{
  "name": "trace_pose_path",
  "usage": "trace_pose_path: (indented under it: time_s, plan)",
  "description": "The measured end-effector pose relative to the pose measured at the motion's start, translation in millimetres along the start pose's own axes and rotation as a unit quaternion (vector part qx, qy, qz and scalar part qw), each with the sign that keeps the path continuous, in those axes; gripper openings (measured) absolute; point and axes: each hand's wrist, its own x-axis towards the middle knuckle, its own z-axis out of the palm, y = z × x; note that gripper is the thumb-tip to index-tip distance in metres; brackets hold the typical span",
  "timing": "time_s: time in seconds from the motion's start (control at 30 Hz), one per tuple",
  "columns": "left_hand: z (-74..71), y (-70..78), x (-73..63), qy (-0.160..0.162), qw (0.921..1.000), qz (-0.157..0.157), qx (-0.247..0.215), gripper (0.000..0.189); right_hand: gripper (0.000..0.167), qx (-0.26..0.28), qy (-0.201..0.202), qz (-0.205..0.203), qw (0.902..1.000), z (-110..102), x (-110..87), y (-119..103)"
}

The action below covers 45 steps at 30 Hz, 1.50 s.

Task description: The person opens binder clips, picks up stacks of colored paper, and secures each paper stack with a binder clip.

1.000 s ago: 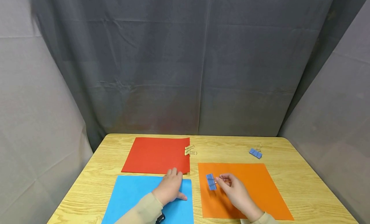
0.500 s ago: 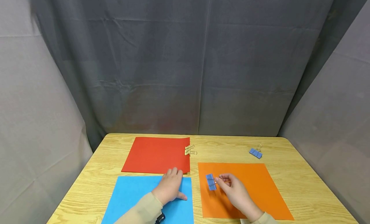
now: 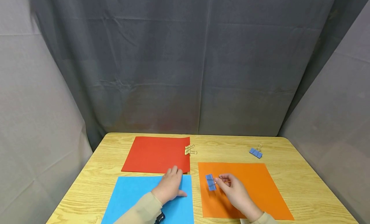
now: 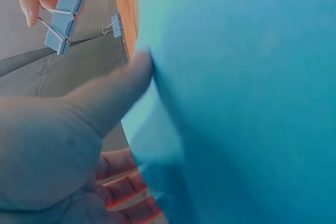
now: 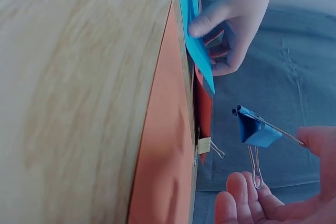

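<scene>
My left hand [image 3: 170, 187] grips the far right part of a blue sheet of paper [image 3: 130, 192], thumb on top. In the left wrist view its fingers [image 4: 128, 187] are partly hidden behind the sheet's edge. The sheet's corner stands a little above the table in the right wrist view, with another blue layer beneath. My right hand [image 3: 235, 190] holds a blue binder clip [image 3: 211, 182] by its wire handles over an orange sheet [image 3: 251, 182]. Thumb and fingers sit on opposite handles, and the clip [image 5: 260, 127] touches no paper.
Behind the blue sheet lies red paper [image 3: 159, 155] with a pale yellow binder clip [image 3: 188, 150] on its right edge. A second blue binder clip [image 3: 255, 153] lies at the back right of the wooden table [image 3: 225, 150]. Grey cloth [image 3: 185, 73] hangs around the table.
The far right corner of the blue sheet has risen slightly, with the left thumb shifting up a little. The right hand and its binder clip have hardly moved.
</scene>
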Motion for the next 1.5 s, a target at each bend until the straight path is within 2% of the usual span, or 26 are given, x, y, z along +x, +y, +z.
trace_pose_path:
  time_s: [0.2, 0.47, 0.73, 0.9, 1.03, 1.13, 1.3, 1.5]
  plan:
    - [4.6, -3.5, 3.4, 0.029, 0.9995, 0.007, 0.001, 0.032, 0.047, -0.001, -0.006, 0.004, 1.0, 0, -0.7, 0]
    - [3.2, -6.5, 5.1, 0.041, 0.9966, -0.018, -0.069, 0.008, 0.046, -0.001, -0.012, 0.006, 0.9999, 2, -1.6, -1]
    - [1.1, -13.2, 8.1, 0.03, 0.9903, -0.041, -0.129, 0.005, 0.046, 0.022, -0.032, 0.015, 0.9991, 8, -7.4, -3]
    - [0.0, -17.7, 9.9, 0.014, 0.9855, -0.051, -0.161, 0.004, 0.046, 0.087, -0.053, 0.048, 0.9937, 16, -11.7, -9]
    - [-0.5, -20.2, 10.6, 0.006, 0.9841, -0.049, -0.171, 0.005, 0.044, 0.157, -0.057, 0.076, 0.9831, 23, -15.4, -14]
    - [-0.6, -21.7, 10.6, 0.002, 0.9833, -0.049, -0.175, 0.004, 0.043, 0.186, -0.055, 0.09, 0.9768, 27, -18.2, -18]
    - [-2.6, -21.6, 9.3, -0.002, 0.9809, -0.051, -0.188, 0.005, 0.045, 0.196, -0.051, 0.099, 0.9742, 33, -21.3, -21]
    - [-3.6, -21.6, 8.5, 0.001, 0.9781, -0.052, -0.202, 0.006, 0.039, 0.208, -0.033, 0.084, 0.9739, 39, -25.1, -21]
